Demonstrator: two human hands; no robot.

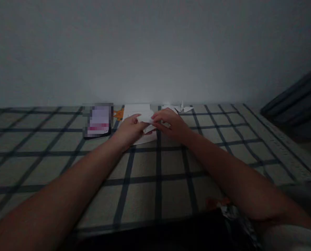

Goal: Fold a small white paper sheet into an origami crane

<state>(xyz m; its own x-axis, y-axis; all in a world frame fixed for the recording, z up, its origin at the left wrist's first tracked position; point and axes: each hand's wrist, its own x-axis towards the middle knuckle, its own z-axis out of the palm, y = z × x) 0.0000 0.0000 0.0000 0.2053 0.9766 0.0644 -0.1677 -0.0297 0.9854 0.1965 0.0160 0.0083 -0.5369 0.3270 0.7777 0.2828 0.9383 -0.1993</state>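
A small piece of white folded paper [146, 116] is held between my two hands, just above the checked cloth. My left hand [131, 129] grips its left side, with the thumb and fingers closed on it. On the right side, the fingertips of my right hand [169, 121] pinch the same paper. Flat white sheets [137, 107] lie behind and under my left hand, and part of a sheet [146, 138] shows below the hands. Past my right hand sits a folded white paper shape with pointed tips [183, 107], like a paper crane.
A dark-edged device with a lit, blurred screen [99, 120] lies at the left, beside a small orange object [118, 114]. The checked cloth [145, 188] runs back to a plain wall [155, 52]. Dark striped fabric [299, 104] hangs at the right. Something shiny and crumpled [236, 219] lies near my right forearm.
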